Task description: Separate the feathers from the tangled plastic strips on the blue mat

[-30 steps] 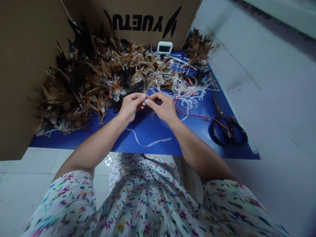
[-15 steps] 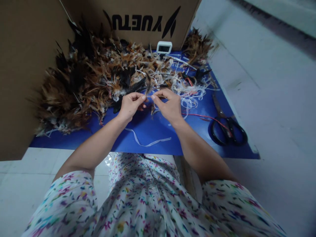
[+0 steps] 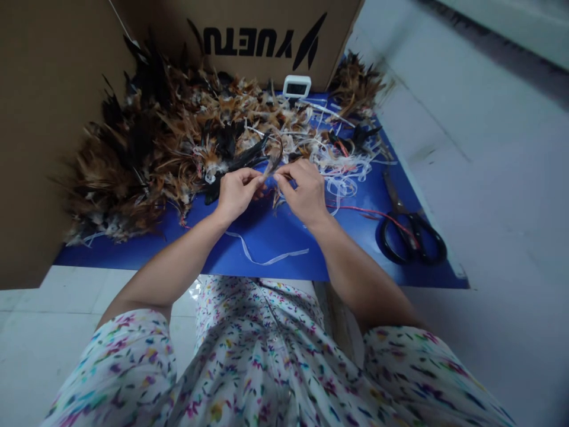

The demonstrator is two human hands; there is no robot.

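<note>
Over the middle of the blue table top point(image 3: 262, 237), my left hand point(image 3: 240, 191) pinches the base of a small dark feather point(image 3: 274, 157), whose tip points up and to the right. Close beside it, my right hand point(image 3: 303, 187) has thumb and forefinger pressed together near the same feather. What lies between those right fingertips is too small to make out. A big heap of brown and black feathers point(image 3: 173, 130) spreads behind and to the left of my hands. Past my right hand lies a tangle of white ribbon strips point(image 3: 342, 172).
Black-handled scissors point(image 3: 411, 237) lie at the right, a red cord point(image 3: 364, 208) running to them. A loose white ribbon point(image 3: 267, 261) lies near the front edge. Behind stand a small white display device point(image 3: 297, 86) and a cardboard box point(image 3: 267, 12). Another feather bunch point(image 3: 358, 83) sits at back right.
The feather between my hands has swung from nearly upright to leaning right, and more of it shows. My hands have barely moved.
</note>
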